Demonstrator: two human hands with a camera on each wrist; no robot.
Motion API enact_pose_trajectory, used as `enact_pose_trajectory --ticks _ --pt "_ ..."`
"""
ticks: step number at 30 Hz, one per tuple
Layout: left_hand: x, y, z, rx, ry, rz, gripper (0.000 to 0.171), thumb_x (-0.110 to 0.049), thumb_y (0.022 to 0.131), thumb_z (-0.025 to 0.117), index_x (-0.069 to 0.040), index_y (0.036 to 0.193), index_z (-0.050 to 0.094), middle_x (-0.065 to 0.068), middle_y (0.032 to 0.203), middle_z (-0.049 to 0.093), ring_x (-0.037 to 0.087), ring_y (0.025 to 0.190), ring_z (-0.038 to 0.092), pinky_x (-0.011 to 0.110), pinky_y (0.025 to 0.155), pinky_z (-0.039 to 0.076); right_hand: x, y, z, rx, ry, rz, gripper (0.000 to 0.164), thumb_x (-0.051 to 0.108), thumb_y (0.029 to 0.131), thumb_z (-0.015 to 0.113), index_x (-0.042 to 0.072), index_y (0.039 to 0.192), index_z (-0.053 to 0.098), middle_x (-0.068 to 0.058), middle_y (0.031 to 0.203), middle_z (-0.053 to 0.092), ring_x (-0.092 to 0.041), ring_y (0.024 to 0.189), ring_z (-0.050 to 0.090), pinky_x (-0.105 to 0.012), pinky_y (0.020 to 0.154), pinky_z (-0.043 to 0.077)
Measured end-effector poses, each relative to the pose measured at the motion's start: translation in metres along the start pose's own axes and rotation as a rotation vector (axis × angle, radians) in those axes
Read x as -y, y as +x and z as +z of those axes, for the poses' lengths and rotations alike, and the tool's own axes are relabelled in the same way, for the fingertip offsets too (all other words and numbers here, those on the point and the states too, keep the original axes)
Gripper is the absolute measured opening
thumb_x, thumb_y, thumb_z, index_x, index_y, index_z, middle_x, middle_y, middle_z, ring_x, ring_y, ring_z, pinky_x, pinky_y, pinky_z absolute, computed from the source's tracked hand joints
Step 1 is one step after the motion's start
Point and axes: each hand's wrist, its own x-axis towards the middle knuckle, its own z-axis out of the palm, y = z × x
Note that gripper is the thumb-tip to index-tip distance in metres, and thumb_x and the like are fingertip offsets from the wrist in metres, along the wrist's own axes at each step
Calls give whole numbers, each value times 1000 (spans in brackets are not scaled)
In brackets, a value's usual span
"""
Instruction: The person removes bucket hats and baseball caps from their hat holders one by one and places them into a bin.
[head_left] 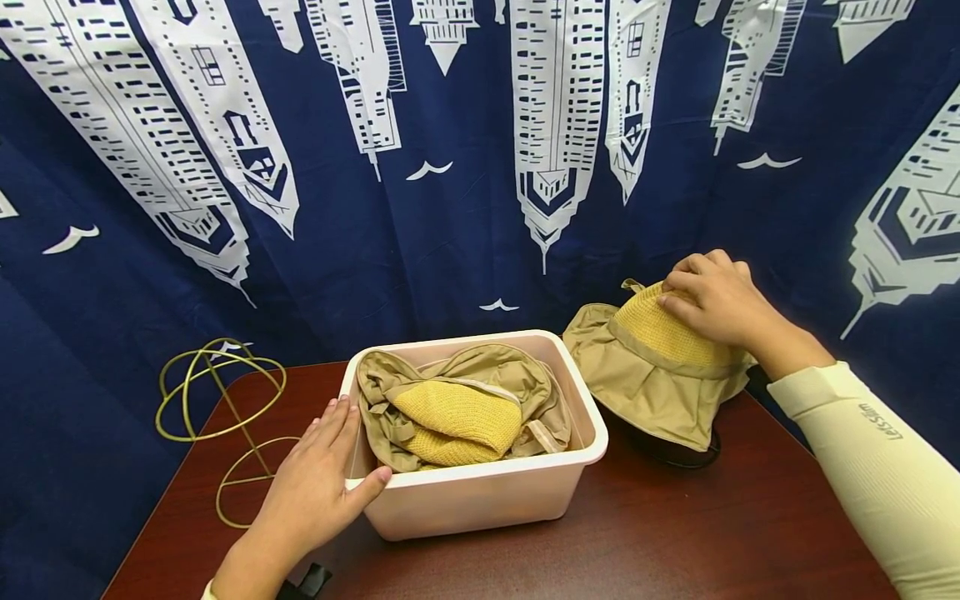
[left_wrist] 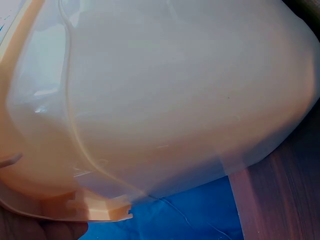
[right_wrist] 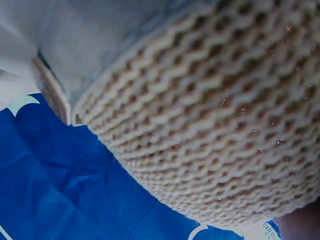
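Observation:
A pale pink plastic bin (head_left: 480, 500) stands mid-table, also filling the left wrist view as a translucent wall (left_wrist: 175, 90). Inside lies a folded khaki and yellow woven sun hat (head_left: 457, 417). My left hand (head_left: 318, 475) rests at its near left corner, fingers extended along the left rim and thumb on the front rim. To the right, my right hand (head_left: 716, 300) grips the yellow crown of another sun hat (head_left: 652, 387), whose khaki brim hangs down. Its coarse weave (right_wrist: 215, 125) fills much of the right wrist view.
A gold wire stand (head_left: 247, 433) is at the table's left. A dark round rim (head_left: 693, 457) shows beneath the right-hand hat. Near my left wrist lies a small black object (head_left: 307, 581). Behind the reddish-brown table (head_left: 675, 533) hangs a blue curtain (head_left: 450, 225) with white building prints.

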Motion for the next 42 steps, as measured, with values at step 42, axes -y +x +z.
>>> enact_pose_trajectory --ticks 42 --pt "-1 -1 0 -33 1 18 84 -52 89 66 13 139 48 28 147 44 40 139 38 56 109 35 5 0 -2 -131 48 -68 5 14 88 72 17 86 68 -9 101 61 -36 93 47 -54 68 32"
